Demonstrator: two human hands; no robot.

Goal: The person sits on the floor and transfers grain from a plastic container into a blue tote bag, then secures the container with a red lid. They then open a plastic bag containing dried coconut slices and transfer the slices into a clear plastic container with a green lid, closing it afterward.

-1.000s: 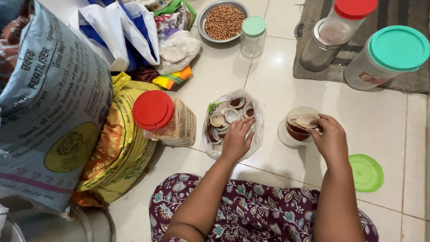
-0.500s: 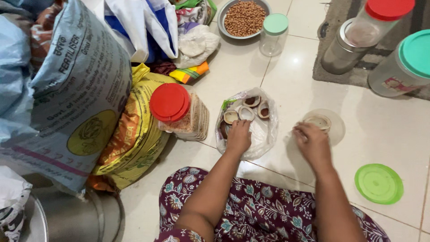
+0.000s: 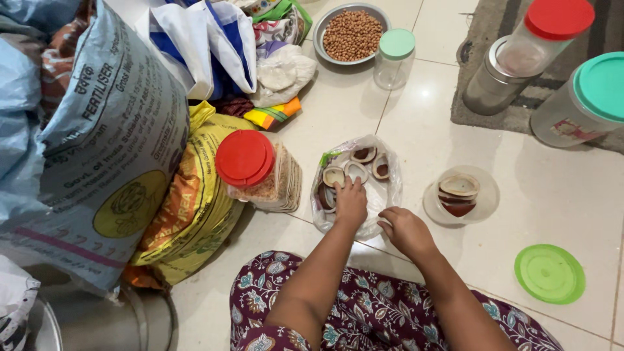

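Below, coconut pieces were being sorted on the floor.
From the head view, the left hand (image 3: pixel 351 200) was laid on shell pieces (image 3: pixel 334 176) in the plastic bag (image 3: pixel 385 195); the right hand (image 3: pixel 406 229) hung loosely curled, empty, near the open jar (image 3: pixel 482 207).

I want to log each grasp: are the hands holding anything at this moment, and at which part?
The left hand rests on the coconut pieces in the plastic bag; a grasp cannot be told. The right hand holds nothing.
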